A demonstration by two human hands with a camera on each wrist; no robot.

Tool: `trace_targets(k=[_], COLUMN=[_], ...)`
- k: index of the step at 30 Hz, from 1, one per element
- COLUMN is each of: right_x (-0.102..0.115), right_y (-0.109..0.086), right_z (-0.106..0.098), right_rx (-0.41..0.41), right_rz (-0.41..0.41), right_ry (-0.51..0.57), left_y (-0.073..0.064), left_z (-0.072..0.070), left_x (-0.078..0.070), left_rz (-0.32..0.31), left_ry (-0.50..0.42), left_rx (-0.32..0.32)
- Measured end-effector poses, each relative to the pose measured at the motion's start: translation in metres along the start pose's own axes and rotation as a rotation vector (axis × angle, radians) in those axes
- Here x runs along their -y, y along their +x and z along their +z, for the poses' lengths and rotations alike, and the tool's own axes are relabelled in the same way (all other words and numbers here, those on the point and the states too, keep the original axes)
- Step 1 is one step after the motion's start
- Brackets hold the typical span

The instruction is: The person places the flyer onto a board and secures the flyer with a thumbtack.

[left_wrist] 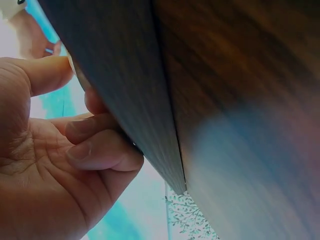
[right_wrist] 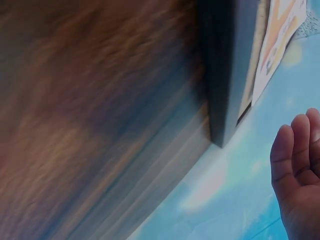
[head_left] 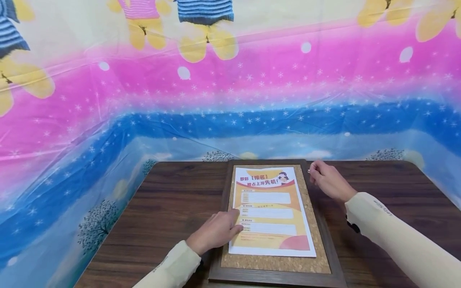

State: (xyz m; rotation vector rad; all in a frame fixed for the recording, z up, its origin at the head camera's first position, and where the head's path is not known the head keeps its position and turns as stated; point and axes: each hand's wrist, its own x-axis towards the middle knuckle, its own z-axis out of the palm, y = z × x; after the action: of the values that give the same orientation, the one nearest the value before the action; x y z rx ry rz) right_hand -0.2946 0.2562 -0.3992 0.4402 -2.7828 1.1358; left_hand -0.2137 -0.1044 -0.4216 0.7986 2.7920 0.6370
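A printed poster (head_left: 268,214) in yellow, orange and white lies on a brown-framed cork board (head_left: 273,263). My left hand (head_left: 217,231) rests at the poster's left edge, its index finger and thumb touching the paper. In the left wrist view the other fingers of the left hand (left_wrist: 65,160) bend beside the wooden frame (left_wrist: 120,85). Off the board's upper right corner, my right hand (head_left: 328,180) is raised, its fingertips pinching a small pale thing (head_left: 309,171), too small to identify. The right wrist view shows only some bent fingers of the right hand (right_wrist: 300,170).
The board lies on a dark wood-grain table (head_left: 173,200), which extends to both sides of it. Behind and to the left hangs a pink and blue patterned cloth (head_left: 230,96), close against the table's edges.
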Motion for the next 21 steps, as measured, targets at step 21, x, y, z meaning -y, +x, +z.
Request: trace_targets(k=[21], right_x=[0.036], right_y=[0.058], right_z=[0.042], right_rx=[0.188], right_rz=[0.106], right_ry=[0.075], left_y=[0.002], left_z=[0.002], left_x=[-0.004], left_rz=[0.005], left_ry=[0.108], left_rx=[-0.001])
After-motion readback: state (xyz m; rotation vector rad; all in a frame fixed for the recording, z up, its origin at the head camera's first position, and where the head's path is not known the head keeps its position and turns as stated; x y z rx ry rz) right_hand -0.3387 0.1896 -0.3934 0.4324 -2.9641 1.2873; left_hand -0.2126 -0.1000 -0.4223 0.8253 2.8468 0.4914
